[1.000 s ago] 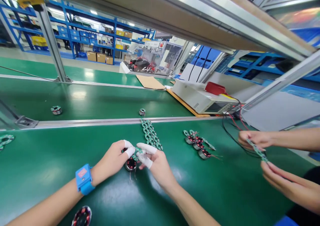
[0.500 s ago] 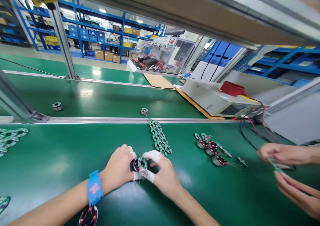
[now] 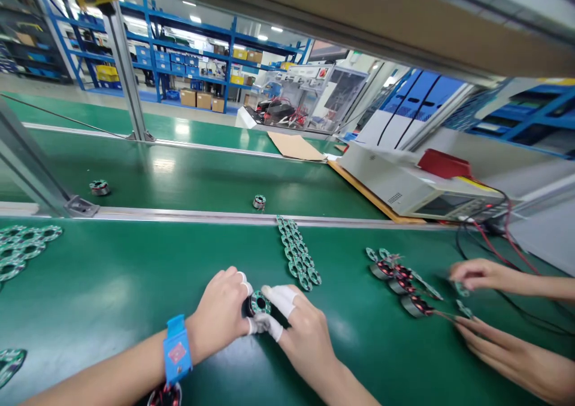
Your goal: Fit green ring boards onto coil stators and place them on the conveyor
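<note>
My left hand [image 3: 219,308], with white finger cots and a blue wrist strap [image 3: 176,350], grips a small motor stator [image 3: 250,306] from its left side. On top of that stator lies a green ring-shaped circuit board [image 3: 265,308], pinched at its right edge by the thumb and forefinger of my right hand [image 3: 306,328], also in white finger cots. Most of the stator is hidden under the board and fingers. Below my left wrist, another stator with copper windings [image 3: 165,396] is partly in view.
A panel of ring boards [image 3: 297,253] lies ahead; more boards [image 3: 27,247] are at left. Several stators [image 3: 402,286] stand at right, near a co-worker's hands [image 3: 503,340]. Two assembled stators [image 3: 259,202] sit beyond the metal rail [image 3: 215,217]. A bench instrument [image 3: 404,181] stands behind.
The ring board has shifted left from beside the stator to over it, with my fingers closer together. The co-worker's hands have moved left and lower, towards the stators. The view has shifted slightly.
</note>
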The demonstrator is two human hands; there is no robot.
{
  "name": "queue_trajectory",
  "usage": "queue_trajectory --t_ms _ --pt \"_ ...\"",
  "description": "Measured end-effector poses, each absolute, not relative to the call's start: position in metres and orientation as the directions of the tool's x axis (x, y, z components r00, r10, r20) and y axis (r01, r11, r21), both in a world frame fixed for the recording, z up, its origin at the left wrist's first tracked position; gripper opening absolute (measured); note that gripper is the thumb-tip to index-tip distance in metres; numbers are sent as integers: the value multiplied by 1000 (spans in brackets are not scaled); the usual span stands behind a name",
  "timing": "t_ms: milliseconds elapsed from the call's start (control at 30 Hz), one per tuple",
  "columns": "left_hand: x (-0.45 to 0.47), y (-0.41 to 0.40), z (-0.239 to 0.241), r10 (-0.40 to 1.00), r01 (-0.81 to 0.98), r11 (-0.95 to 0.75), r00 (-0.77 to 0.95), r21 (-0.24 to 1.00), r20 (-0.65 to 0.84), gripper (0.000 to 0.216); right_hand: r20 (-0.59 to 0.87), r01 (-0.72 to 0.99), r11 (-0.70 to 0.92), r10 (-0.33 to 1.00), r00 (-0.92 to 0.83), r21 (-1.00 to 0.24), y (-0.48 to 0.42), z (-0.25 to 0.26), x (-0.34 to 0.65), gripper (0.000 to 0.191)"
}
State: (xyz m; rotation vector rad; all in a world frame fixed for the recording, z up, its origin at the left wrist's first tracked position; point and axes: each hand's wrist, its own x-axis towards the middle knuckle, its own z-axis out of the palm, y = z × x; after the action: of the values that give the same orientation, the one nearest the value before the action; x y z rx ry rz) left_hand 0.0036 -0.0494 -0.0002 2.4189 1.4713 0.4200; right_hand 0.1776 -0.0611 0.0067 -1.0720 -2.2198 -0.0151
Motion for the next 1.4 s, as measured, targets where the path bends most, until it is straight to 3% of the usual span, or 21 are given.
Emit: queue_trajectory --t_ms 133,267,533,667,933,1133,1233,1400 --pt "3 -50 -2 894 808 -441 432 390 116 31 568 706 667 686 -456 -238 -60 5 178 25" --pt "3 -50 -1 894 807 -440 434 394 112 30 474 740 618 752 -458 -266 -60 3 180 24" --pt "4 -50 6 898 827 -425 436 368 58 18 146 698 432 890 -431 -571 -53 16 170 32" --pt "4 -50 8 901 827 -415 432 378 45 20 52 677 355 904 -425 -645 -50 24 169 28" --pt "5 -50 6 904 828 -402 426 390 27 17 -25 680 305 903 -430 -667 -50 26 166 27" --pt "-1 -52 20 904 789 -391 426 474 35 28 -70 505 197 884 -462 -840 -50 16 183 46" --pt "-6 -56 32 870 719 -457 483 524 97 27 -85 451 184 854 -513 -873 -49 12 190 46" --pt "-2 -68 35 718 663 -683 687 308 111 20 -21 508 252 882 -470 -824 -50 2 186 42"
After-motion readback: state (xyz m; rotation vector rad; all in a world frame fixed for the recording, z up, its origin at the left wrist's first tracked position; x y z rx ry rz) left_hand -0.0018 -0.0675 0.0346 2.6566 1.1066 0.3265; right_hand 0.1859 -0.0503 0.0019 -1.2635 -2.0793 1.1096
